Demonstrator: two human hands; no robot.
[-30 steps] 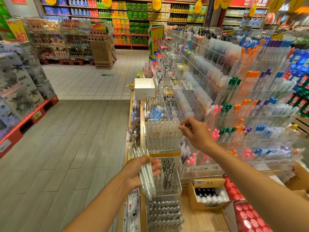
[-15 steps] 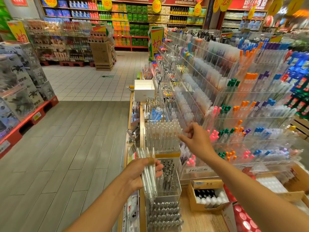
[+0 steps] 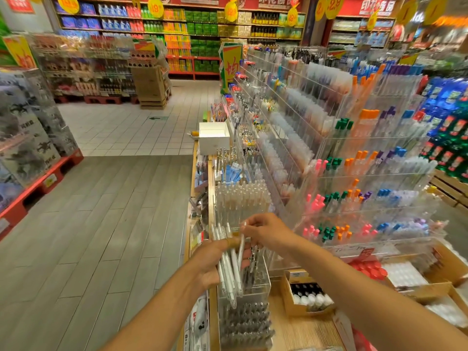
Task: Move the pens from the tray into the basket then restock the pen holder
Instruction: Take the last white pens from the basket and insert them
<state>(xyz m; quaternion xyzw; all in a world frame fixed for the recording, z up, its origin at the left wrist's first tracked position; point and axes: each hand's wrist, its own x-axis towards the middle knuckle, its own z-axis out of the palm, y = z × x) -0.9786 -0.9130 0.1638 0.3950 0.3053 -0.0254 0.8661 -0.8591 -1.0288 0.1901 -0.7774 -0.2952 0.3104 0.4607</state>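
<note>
- The left hand (image 3: pixel 210 264) is clenched around a bundle of slim white pens with clear barrels (image 3: pixel 229 269), which sits low in the middle of the view, tips angled down toward the person.
- The right hand (image 3: pixel 266 231) pinches 1 pen of the same white kind (image 3: pixel 241 245) by its upper end; that pen stands nearly upright, its lower part touching the bundle and the left hand's fingers.
- Both hands hover just above a clear acrylic pen holder with black-and-silver pens (image 3: pixel 253 279), which stands on the pale wooden desk (image 3: pixel 301 330).
- Behind the hands, a second clear holder packed with upright transparent-capped pens (image 3: pixel 240 198) is full.
- Nearer the person, another clear box of grey-tipped pens (image 3: pixel 245 323) touches the front of the black-and-silver holder.
- To the right stands a tiered clear display rack of pens with pink, green, orange and blue caps (image 3: pixel 354 198).
- An open cardboard box of black-and-white bottles (image 3: pixel 306 297) rests on the desk just right of the holder.
- A white box (image 3: pixel 214 140) sits farther back along the desk.
</note>
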